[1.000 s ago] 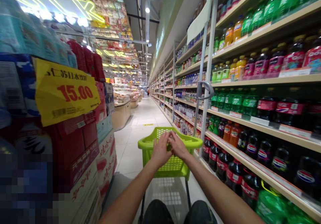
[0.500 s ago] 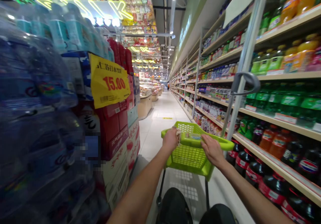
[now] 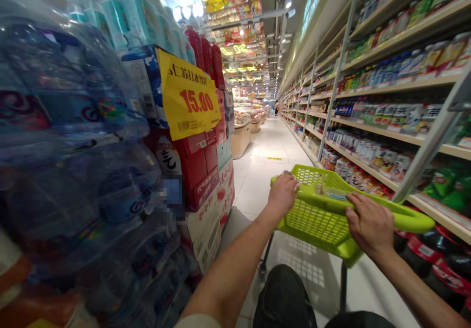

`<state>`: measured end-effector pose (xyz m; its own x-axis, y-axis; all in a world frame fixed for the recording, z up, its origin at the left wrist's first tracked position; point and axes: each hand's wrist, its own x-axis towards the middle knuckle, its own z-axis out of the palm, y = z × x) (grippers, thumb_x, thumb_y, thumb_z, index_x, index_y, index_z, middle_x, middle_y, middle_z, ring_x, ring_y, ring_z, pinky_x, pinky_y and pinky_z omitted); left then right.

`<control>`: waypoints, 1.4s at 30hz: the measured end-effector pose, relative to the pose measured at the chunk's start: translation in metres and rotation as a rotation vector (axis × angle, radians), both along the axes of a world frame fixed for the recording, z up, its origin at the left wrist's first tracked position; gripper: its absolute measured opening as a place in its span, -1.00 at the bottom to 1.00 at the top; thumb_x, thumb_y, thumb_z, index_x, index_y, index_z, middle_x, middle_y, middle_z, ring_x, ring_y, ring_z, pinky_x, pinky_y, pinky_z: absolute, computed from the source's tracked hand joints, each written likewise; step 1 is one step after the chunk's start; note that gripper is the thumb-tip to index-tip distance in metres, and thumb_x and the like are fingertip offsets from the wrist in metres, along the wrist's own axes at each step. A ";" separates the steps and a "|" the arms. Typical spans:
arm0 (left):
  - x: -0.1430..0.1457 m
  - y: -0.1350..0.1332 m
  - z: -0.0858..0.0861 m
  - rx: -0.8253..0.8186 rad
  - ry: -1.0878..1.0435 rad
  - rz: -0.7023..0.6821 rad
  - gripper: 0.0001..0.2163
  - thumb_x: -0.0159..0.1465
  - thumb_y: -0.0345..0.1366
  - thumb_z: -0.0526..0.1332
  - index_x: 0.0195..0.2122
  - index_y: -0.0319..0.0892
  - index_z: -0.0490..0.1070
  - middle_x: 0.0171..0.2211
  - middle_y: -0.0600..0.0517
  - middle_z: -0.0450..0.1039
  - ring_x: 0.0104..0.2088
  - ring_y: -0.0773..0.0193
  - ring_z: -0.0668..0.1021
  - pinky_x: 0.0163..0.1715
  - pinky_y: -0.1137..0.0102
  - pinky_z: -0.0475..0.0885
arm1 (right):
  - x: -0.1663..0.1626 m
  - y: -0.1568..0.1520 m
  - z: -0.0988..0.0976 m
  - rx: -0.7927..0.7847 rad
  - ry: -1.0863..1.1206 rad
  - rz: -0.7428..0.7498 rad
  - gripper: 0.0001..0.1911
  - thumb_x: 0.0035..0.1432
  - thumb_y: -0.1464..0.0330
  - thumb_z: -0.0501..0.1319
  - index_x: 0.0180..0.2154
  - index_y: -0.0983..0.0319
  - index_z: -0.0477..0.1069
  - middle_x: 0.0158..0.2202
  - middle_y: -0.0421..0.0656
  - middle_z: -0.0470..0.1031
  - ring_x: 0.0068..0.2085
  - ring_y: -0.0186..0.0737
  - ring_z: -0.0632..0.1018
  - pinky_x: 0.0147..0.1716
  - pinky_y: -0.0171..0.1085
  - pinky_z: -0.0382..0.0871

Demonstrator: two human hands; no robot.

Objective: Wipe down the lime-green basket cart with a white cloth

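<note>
A lime-green shopping cart with a mesh basket stands before my knees, turned slightly in view. My left hand is closed around the left part of its handle; a small pale bit of something shows by the fingers, too small to name. Further right, my right hand grips the same bar, its fingers curled over the top and fingertips partly hidden. Between the hands, a clear label panel is set into the handle.
Shrink-wrapped water bottles and stacked drink cartons with a yellow price sign rise close on the left. Drink shelves line the right side. A pale tiled aisle runs ahead, with a person far off.
The view has turned left and moved forward, so the cart and both hands sit further right and the price sign looks nearer. Both hands have stayed on the handle.
</note>
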<state>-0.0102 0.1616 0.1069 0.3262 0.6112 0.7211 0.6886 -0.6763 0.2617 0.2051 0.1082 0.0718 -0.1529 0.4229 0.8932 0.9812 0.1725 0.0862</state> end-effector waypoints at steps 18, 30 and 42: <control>-0.005 -0.013 0.002 -0.031 -0.020 0.053 -0.80 0.17 -0.47 0.00 -0.23 -0.24 0.36 -0.13 -0.10 0.36 -0.08 0.20 0.37 0.00 0.18 0.28 | 0.029 -0.008 0.016 -0.299 0.006 0.131 -0.54 0.12 0.12 -0.08 -0.17 0.26 0.40 -0.12 -0.03 0.46 -0.11 -0.09 0.46 -0.16 -0.16 0.30; 0.042 -0.026 0.016 -0.002 0.041 -0.060 -0.79 0.23 -0.40 -0.02 -0.21 -0.21 0.37 -0.11 -0.06 0.39 -0.08 0.27 0.40 -0.01 0.28 0.30 | 0.003 -0.038 0.040 -0.511 0.034 -0.178 -0.60 0.18 0.32 -0.11 -0.03 0.13 0.36 -0.20 -0.16 0.52 -0.28 -0.19 0.53 -0.37 -0.28 0.30; 0.036 -0.032 0.019 0.053 0.047 -0.081 -0.80 0.23 -0.37 0.00 -0.24 -0.19 0.40 -0.17 -0.05 0.45 -0.12 0.26 0.45 -0.05 0.28 0.35 | -0.002 -0.046 0.043 -0.497 0.055 -0.120 -0.59 0.17 0.35 -0.12 0.01 0.18 0.30 -0.22 -0.15 0.52 -0.29 -0.21 0.50 -0.34 -0.30 0.24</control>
